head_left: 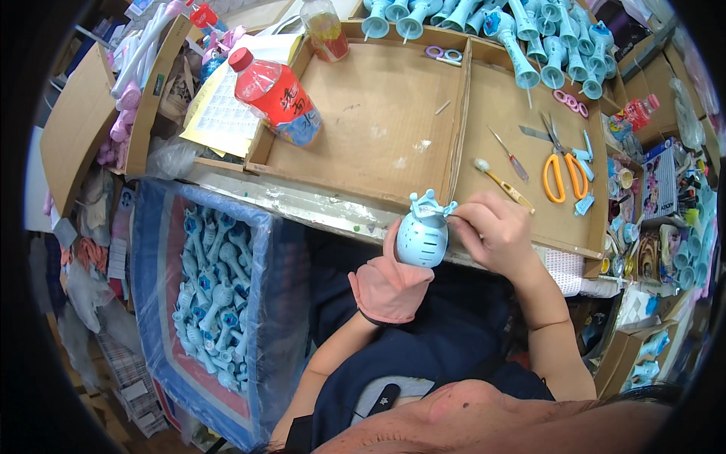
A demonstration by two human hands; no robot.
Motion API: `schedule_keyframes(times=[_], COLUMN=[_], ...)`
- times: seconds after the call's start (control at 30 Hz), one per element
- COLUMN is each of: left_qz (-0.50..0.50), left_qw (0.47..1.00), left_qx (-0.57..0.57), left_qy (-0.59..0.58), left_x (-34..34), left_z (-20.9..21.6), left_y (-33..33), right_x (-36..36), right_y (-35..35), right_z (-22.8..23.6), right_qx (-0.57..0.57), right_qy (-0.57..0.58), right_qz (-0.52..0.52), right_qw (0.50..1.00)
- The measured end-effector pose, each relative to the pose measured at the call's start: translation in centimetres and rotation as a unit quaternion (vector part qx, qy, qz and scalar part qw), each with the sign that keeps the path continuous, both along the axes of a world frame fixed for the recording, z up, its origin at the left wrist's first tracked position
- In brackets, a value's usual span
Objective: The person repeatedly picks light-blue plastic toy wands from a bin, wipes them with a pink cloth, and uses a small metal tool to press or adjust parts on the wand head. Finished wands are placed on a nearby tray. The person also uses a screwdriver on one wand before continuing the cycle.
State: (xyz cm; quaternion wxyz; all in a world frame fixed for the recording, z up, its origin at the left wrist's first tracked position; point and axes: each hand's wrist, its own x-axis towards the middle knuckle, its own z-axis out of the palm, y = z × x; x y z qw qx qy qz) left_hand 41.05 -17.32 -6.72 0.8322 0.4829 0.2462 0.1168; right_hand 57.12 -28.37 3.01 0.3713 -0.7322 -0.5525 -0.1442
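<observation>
My left hand (393,287), in a pink glove, is closed around a light blue round plastic toy part (422,238). The part has dark slots in its side and a crown-like top with knobbed points. It is held upright just in front of the table edge. At the right side of the crown, the bare fingers of my right hand (495,231) are pinched together. What lies between those fingertips, if anything, is too small to make out. A toothbrush (503,184) lies on the cardboard tray just beyond my right hand.
Orange-handled scissors (564,170) and a screwdriver-like tool (514,160) lie in the right tray. A red-capped bottle (278,98) leans at the left tray. Many light blue toy parts (529,38) crowd the back; more fill a plastic-lined bin (265,318) at my left.
</observation>
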Motion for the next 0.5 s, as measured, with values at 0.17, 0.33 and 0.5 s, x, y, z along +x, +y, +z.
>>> schedule_keyframes(times=[0.17, 0.33, 0.5], left_qz=[0.009, 0.025, 0.022], left_qw=[0.999, 0.999, 0.999], left_qx=[0.047, 0.026, 0.02], left_qy=[0.016, 0.016, 0.033], left_x=[0.19, 0.55, 0.54], left_z=[-0.22, 0.05, -0.21], left_y=[-0.29, -0.45, -0.48], right_x=[0.14, -0.07, -0.25], right_y=[0.03, -0.09, -0.2], right_z=[-0.46, -0.77, -0.98], right_qx=[0.0, 0.005, 0.012], right_qy=[0.038, 0.052, 0.036], right_qz=[-0.052, -0.055, -0.056], right_qw=[0.998, 0.997, 0.998])
